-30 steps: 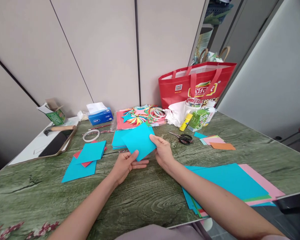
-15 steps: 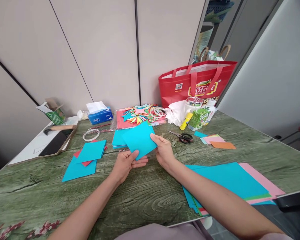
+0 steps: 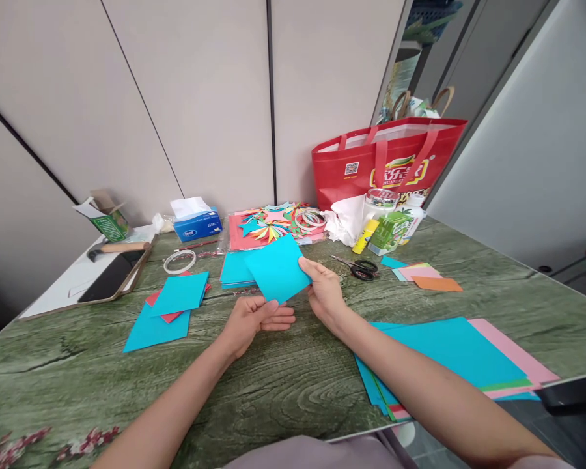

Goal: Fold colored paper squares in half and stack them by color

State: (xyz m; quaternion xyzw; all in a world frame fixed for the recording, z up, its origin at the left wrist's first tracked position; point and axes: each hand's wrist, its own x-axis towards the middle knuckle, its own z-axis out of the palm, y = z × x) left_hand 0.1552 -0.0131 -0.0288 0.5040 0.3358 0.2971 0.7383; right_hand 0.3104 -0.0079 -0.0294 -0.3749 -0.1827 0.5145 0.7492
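The blue paper square (image 3: 278,268) is at the center of the frame, raised and tilted in front of the blue-topped paper stack (image 3: 233,269). The left hand (image 3: 256,320) grips the square's lower corner, thumb on top, with the fingers extended beneath toward the right of the frame. The right hand (image 3: 326,286) pinches the right corner, thumb on the upper face, wrist bent inward. At upper right, the red tote bag (image 3: 334,179) carries a QR code (image 3: 351,169) and partly covered lettering reading "HUANLE". Lettering on the blue tissue box (image 3: 198,228), left of center, is too small to read.
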